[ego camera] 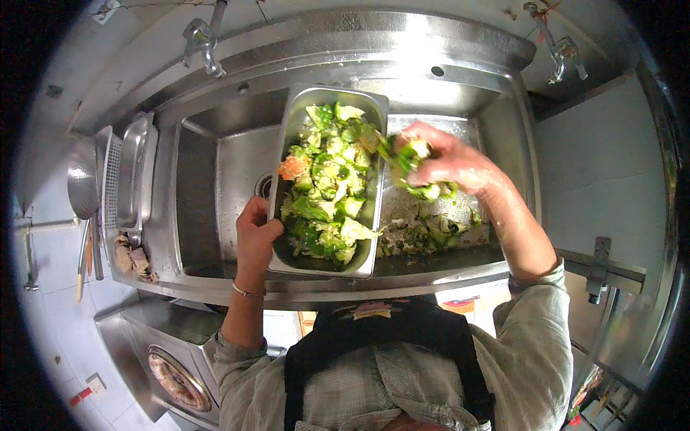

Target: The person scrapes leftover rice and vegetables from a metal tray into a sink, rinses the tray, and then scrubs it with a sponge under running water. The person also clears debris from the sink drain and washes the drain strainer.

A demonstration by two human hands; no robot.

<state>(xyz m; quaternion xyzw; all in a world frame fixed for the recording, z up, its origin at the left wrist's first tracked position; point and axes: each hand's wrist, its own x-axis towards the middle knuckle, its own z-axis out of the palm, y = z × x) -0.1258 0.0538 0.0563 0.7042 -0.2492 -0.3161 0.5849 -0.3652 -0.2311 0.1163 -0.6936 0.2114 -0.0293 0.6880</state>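
A deep rectangular stainless steel food pan [372, 215] rests across the divider of a double-basin sink. Loose green and pale vegetable trimmings [329, 188] fill much of it, with one orange piece [294, 167] at the left side. My left hand [255, 229] grips the pan's left rim, thumb on top. Just right of the pan, my right hand [447, 159] is closed around a clump of green vegetable trimmings [412, 156] above the right basin; the hand is slightly blurred. Wet scraps [436, 231] lie on that basin's floor below it.
The left basin [237, 161] shows a drain partly behind the pan. Two taps [204, 46] stand over the sink's back edge. Along the left ledge are a perforated tray [111, 178], a steel pan [135, 172] and brownish scraps [135, 258]. A large skimmer [82, 188] hangs at far left.
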